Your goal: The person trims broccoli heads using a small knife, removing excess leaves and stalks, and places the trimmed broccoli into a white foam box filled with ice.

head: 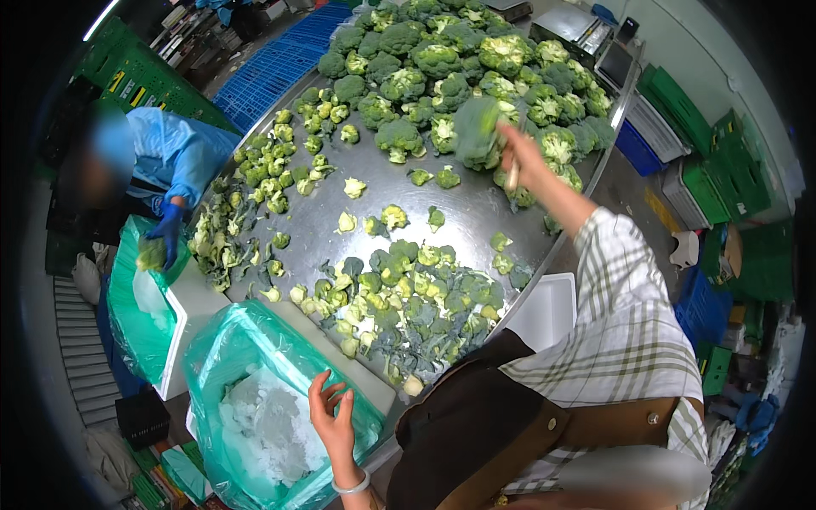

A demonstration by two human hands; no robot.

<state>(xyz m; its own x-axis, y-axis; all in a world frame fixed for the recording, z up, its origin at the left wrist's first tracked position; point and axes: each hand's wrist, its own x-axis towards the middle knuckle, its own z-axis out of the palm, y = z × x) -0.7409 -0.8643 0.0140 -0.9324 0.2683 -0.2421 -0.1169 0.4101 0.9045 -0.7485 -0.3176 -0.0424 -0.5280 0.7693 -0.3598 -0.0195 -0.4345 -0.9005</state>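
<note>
My right hand (524,156) reaches over the steel table (408,191), its fingers around the pale handle of a tool, probably a knife, whose blade is blurred. Against that hand is a blurred broccoli head (477,132); whether the fingers hold it too, I cannot tell. Behind it lies a large heap of broccoli heads (440,60). My left hand (333,408) is empty, fingers apart and slightly curled, above the edge of a box lined with green plastic film (210,357) that contains crushed ice (274,421). Trimmed florets and leaves (408,299) are piled on the table's near side.
A co-worker in a blue gown (185,150) at the left holds broccoli in a blue-gloved hand (167,236) over a second lined box (131,306). A white tub (545,309) stands by the table's right edge. Green crates (733,166) are stacked at right.
</note>
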